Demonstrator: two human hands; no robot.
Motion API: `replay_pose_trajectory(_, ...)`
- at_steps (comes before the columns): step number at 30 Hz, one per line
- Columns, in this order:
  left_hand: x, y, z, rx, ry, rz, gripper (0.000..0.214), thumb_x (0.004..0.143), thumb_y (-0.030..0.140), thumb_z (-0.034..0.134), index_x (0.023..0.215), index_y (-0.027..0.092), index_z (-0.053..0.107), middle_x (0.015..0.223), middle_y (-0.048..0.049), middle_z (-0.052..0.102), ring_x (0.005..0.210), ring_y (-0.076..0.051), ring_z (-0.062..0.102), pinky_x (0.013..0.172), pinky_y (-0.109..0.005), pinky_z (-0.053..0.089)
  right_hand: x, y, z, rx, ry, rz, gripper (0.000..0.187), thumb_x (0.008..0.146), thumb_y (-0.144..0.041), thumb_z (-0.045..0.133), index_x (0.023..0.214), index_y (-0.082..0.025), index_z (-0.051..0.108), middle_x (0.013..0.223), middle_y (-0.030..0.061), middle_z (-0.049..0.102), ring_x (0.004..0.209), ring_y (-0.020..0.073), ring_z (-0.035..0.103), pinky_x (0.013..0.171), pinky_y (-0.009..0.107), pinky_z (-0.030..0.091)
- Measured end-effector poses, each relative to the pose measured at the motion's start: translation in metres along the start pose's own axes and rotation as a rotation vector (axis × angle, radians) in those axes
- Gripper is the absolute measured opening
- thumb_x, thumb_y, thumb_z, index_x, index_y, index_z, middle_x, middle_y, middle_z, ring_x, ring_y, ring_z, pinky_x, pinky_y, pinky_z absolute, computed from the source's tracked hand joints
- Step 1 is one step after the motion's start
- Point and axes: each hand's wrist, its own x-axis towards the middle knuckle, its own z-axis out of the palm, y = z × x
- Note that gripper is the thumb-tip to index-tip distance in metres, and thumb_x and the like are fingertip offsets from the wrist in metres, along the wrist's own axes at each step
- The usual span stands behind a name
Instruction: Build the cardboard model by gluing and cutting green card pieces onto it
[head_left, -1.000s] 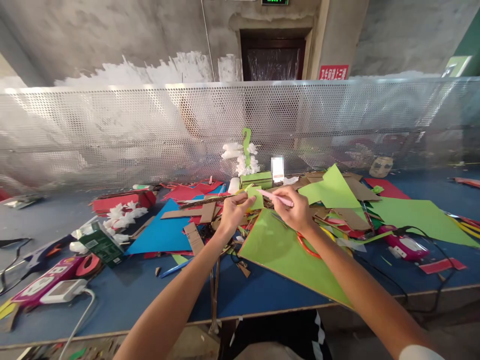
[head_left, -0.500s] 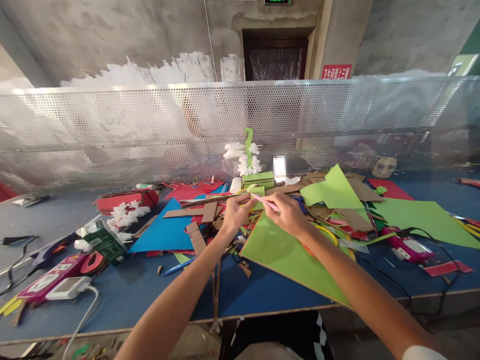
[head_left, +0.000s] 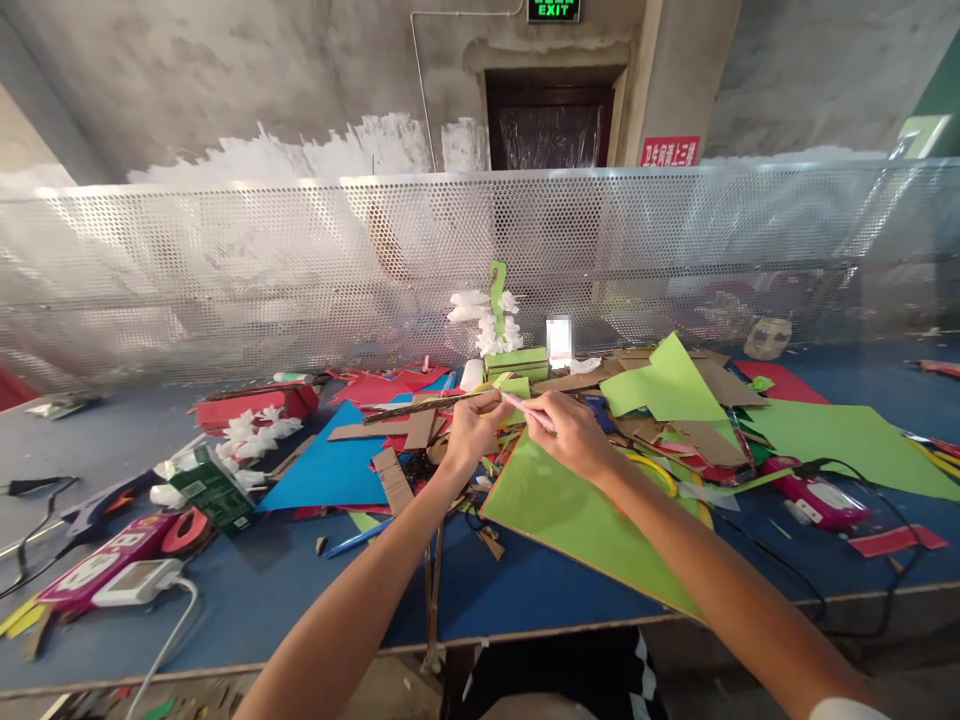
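Over the middle of the littered table, my left hand is closed in a pinch on a small green paper piece. My right hand grips a slim pink pen, its tip angled left towards the piece at my left fingertips. A dark brown strip extends leftward from beside my left hand; whether that hand holds it too is unclear. Under my right forearm lies a large green sheet. Just behind my hands stands a green box-like base bearing white ruffled shapes and a curled green stem.
Blue card, cardboard scraps and red paper surround my hands. On the left are a dark green box, a glue gun and a magenta power strip. Another magenta device with a black cable sits right. A perforated metal screen borders the back.
The view has tilted up slightly, so the scene sits a little lower. My right hand and the pen have shifted slightly left; my left hand keeps its pinch.
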Motion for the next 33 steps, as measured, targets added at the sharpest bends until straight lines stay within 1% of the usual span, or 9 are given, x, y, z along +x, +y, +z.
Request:
replay_pose_trajectory(5, 0.0, -0.002, 0.0, -0.012, 0.002, 0.002, 0.043, 0.075, 0.054, 0.085, 0.063, 0.018, 0.065, 0.058, 0.0012, 0.054, 0.072, -0.018, 0.057, 0.073, -0.029, 0.051, 0.001, 0.002, -0.001, -0.05, 0.069, 0.081, 0.013, 0.103, -0.024, 0.056, 0.111, -0.024, 0.067, 0.097, 0.0088, 0.076, 0.089, 0.0239, 0.072, 0.082, 0.034, 0.057)
replay_pose_trajectory(10, 0.002, -0.005, -0.001, 0.015, 0.008, 0.014, 0.045, 0.073, 0.053, 0.086, 0.06, 0.017, 0.061, 0.056, 0.0026, 0.05, 0.068, -0.015, 0.053, 0.07, -0.028, 0.049, 0.001, 0.002, 0.0, -0.017, 0.061, -0.029, 0.013, 0.102, -0.02, 0.058, 0.113, -0.023, 0.066, 0.094, 0.0073, 0.075, 0.084, 0.0224, 0.072, 0.077, 0.033, 0.058)
replay_pose_trajectory(15, 0.001, -0.005, -0.001, 0.001, 0.005, 0.005, 0.044, 0.075, 0.052, 0.085, 0.061, 0.018, 0.061, 0.057, 0.0024, 0.051, 0.067, -0.015, 0.053, 0.069, -0.028, 0.048, 0.003, 0.002, -0.001, -0.072, 0.169, -0.026, 0.011, 0.101, -0.018, 0.06, 0.109, -0.024, 0.064, 0.091, 0.0066, 0.074, 0.08, 0.0228, 0.072, 0.073, 0.033, 0.057)
replay_pose_trajectory(19, 0.001, -0.004, -0.001, 0.005, 0.001, 0.011, 0.041, 0.074, 0.05, 0.085, 0.062, 0.018, 0.063, 0.056, 0.0025, 0.052, 0.067, -0.016, 0.054, 0.07, -0.028, 0.049, 0.002, 0.001, 0.0, -0.025, 0.099, -0.071, 0.012, 0.102, -0.018, 0.059, 0.111, -0.023, 0.064, 0.092, 0.0063, 0.075, 0.082, 0.0223, 0.072, 0.074, 0.032, 0.057)
replay_pose_trajectory(21, 0.001, -0.004, -0.001, 0.003, 0.011, 0.004, 0.041, 0.074, 0.05, 0.085, 0.063, 0.018, 0.063, 0.056, 0.0026, 0.051, 0.067, -0.016, 0.054, 0.07, -0.028, 0.048, 0.002, 0.001, 0.0, -0.019, 0.097, -0.067, 0.012, 0.102, -0.018, 0.059, 0.111, -0.023, 0.064, 0.093, 0.0066, 0.075, 0.082, 0.0222, 0.072, 0.074, 0.032, 0.057)
replay_pose_trajectory(24, 0.001, -0.003, -0.001, -0.009, 0.033, -0.013, 0.042, 0.071, 0.051, 0.087, 0.064, 0.017, 0.064, 0.056, 0.0028, 0.05, 0.066, -0.015, 0.052, 0.067, -0.027, 0.046, 0.002, 0.003, -0.001, -0.026, 0.15, -0.015, 0.011, 0.101, -0.019, 0.06, 0.11, -0.023, 0.066, 0.093, 0.0073, 0.075, 0.083, 0.0223, 0.072, 0.075, 0.032, 0.057)
replay_pose_trajectory(26, 0.001, -0.003, 0.0, -0.007, 0.032, -0.013, 0.043, 0.071, 0.052, 0.087, 0.064, 0.016, 0.064, 0.057, 0.003, 0.05, 0.065, -0.014, 0.051, 0.065, -0.026, 0.044, 0.003, 0.004, -0.003, 0.028, 0.148, 0.021, 0.011, 0.1, -0.02, 0.061, 0.109, -0.023, 0.068, 0.092, 0.0065, 0.076, 0.08, 0.0212, 0.072, 0.073, 0.031, 0.056)
replay_pose_trajectory(29, 0.0, -0.002, 0.0, -0.002, 0.028, -0.019, 0.044, 0.071, 0.052, 0.087, 0.063, 0.016, 0.063, 0.057, 0.0027, 0.05, 0.065, -0.014, 0.05, 0.063, -0.026, 0.042, 0.004, 0.006, -0.008, 0.195, 0.178, 0.141, 0.011, 0.099, -0.026, 0.064, 0.106, -0.023, 0.072, 0.091, 0.0049, 0.077, 0.073, 0.0185, 0.07, 0.068, 0.029, 0.056)
replay_pose_trajectory(33, -0.002, 0.001, 0.0, 0.002, 0.039, -0.044, 0.044, 0.071, 0.052, 0.087, 0.061, 0.016, 0.063, 0.059, 0.0011, 0.052, 0.067, -0.016, 0.052, 0.064, -0.027, 0.042, 0.004, 0.014, -0.016, 0.414, 0.322, 0.319, 0.015, 0.096, -0.037, 0.071, 0.102, -0.023, 0.075, 0.092, 0.0061, 0.077, 0.076, 0.0196, 0.071, 0.067, 0.031, 0.058)
